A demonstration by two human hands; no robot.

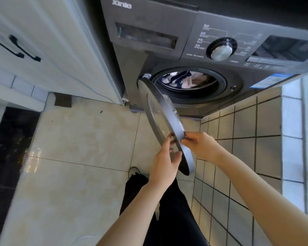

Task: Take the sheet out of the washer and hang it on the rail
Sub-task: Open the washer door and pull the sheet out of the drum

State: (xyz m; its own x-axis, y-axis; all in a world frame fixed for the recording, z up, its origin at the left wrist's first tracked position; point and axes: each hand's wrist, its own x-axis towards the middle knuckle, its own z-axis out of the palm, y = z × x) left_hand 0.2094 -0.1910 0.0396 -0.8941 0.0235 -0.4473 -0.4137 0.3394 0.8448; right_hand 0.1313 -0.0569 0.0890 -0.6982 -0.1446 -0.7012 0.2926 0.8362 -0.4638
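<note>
Both arms reach up from the bottom of the frame: my left hand and right hand pinch the open door rim at centre. Behind it, upper centre, the washer drum holds the bunched sheet.

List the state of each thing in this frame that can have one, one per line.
washer door: swung open, held at its free edge
sheet: bunched inside the drum, not yet pulled out
left hand: gripping the door's rim
right hand: gripping the door's rim from the other side
detergent drawer: shut
program dial: setting unreadable
cabinet door: closed
</note>
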